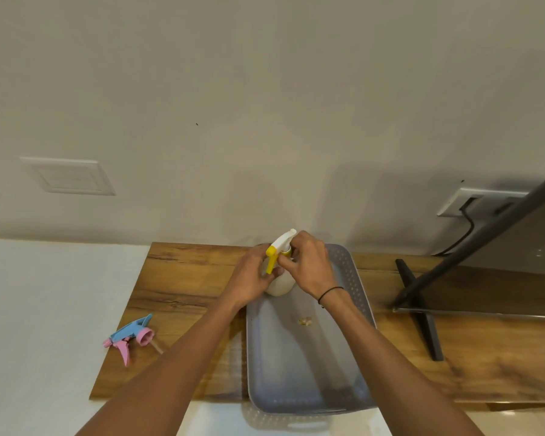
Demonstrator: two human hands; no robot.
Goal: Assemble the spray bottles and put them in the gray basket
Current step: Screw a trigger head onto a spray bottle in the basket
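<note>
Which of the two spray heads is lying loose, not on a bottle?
The pink-and-blue spray head, lying alone at the wooden board's left edge. The yellow-and-white spray head sits atop the white bottle both hands hold.

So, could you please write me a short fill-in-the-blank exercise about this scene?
1. The spray head on the white bottle has a ____ trigger.
2. Both hands hold the bottle over the gray ____.
3. The pink and blue spray head lies on the ____ board.
4. The black band is on the ____ wrist.

Missing words: yellow; basket; wooden; right
</note>
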